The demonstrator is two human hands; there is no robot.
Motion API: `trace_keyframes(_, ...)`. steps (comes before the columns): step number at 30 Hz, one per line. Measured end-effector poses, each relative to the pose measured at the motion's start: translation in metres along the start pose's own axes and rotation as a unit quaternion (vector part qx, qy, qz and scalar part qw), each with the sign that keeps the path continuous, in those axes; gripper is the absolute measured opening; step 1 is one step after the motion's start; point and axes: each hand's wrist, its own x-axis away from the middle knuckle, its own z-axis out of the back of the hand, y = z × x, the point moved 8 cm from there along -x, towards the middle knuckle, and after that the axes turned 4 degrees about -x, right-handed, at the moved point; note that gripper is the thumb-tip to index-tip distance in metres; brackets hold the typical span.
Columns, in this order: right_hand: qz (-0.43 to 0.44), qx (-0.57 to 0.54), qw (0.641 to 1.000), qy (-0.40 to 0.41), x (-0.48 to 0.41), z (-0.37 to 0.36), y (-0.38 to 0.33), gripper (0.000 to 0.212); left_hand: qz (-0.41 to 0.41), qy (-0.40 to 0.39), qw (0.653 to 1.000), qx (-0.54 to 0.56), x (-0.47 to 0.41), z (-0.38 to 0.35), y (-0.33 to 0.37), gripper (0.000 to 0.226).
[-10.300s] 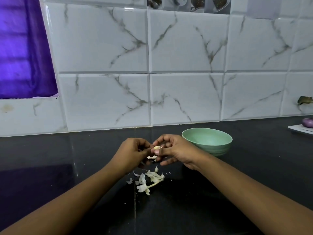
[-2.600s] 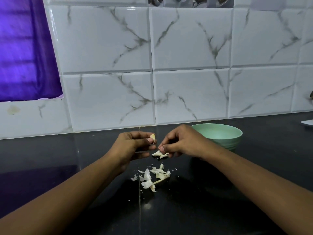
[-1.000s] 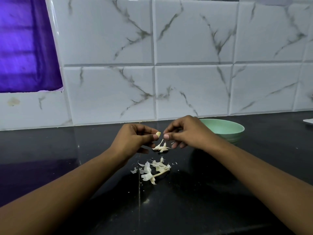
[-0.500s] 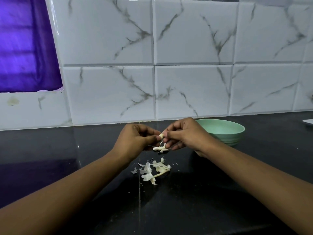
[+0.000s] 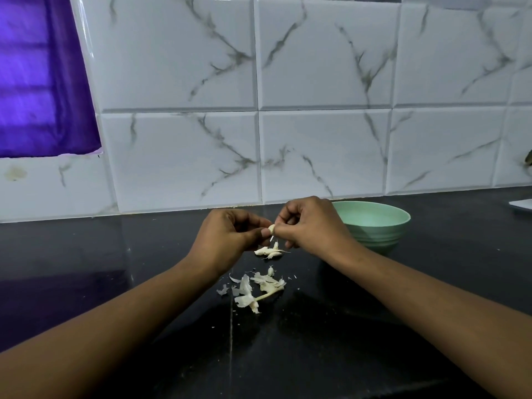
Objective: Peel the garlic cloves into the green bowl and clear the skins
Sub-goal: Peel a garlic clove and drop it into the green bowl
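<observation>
Black stone counter (image 5: 86,269) fills the lower half of my head view, and both bare hands meet above it a little past the middle. My left hand (image 5: 227,240) is curled, with thumb and forefinger pinching a small pale garlic clove (image 5: 271,228) that sits at the hand's three o'clock. My right hand (image 5: 311,226) reaches in from the clove's three o'clock side. Its fingers are curled as well, and its thumb and fingertip nip the same clove, so the clove is gripped between the two hands, off the counter.

A thin white sliver of skin (image 5: 271,239) shows just under the clove, at its six o'clock. Further along that same line is a small cluster of pale pieces (image 5: 269,251), low under my hands. I cannot tell whether these are unpeeled cloves or skins.

At six o'clock from that cluster, and apart from it, a loose pile of skins (image 5: 256,286) lies on the counter with a thin stalk among them. Tiny flakes are scattered round it.

At three o'clock from my right hand stands the green bowl (image 5: 380,236), upright on the counter, its near left rim hidden behind my knuckles. It is well apart from the skin pile.

At twelve o'clock rises a wall of white marble-veined tiles (image 5: 316,67). A purple curtain (image 5: 37,82) hangs at ten o'clock, and the corner of a flat white object (image 5: 522,204) pokes in at the frame's three o'clock edge.
</observation>
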Motion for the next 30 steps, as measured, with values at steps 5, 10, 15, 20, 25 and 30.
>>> trace_keyframes(5,-0.059,-0.102,0.993,-0.021,-0.001,-0.006,0.011,0.011,0.003,-0.005,1.0,0.026,0.0,0.0,0.0,0.01)
trace_keyframes(10,-0.162,-0.293,0.937,-0.102,0.002,-0.021,0.023,0.017,0.015,-0.036,0.996,0.079,0.0,-0.003,0.0,0.011)
trace_keyframes(15,-0.194,-0.356,0.909,-0.098,0.002,-0.024,0.027,0.019,-0.01,-0.004,0.999,0.042,0.001,0.002,0.003,0.01)
trace_keyframes(20,-0.195,-0.356,0.91,-0.087,0.001,-0.023,0.03,0.017,-0.09,0.03,0.989,-0.109,0.004,0.003,0.014,0.017)
trace_keyframes(25,-0.19,-0.351,0.911,-0.104,0.003,-0.028,0.026,0.015,-0.068,0.033,0.995,-0.068,0.0,0.005,0.01,0.01)
trace_keyframes(30,-0.193,-0.317,0.921,-0.117,0.004,-0.03,0.028,0.018,-0.021,0.023,0.999,0.012,-0.001,0.003,0.003,0.012)
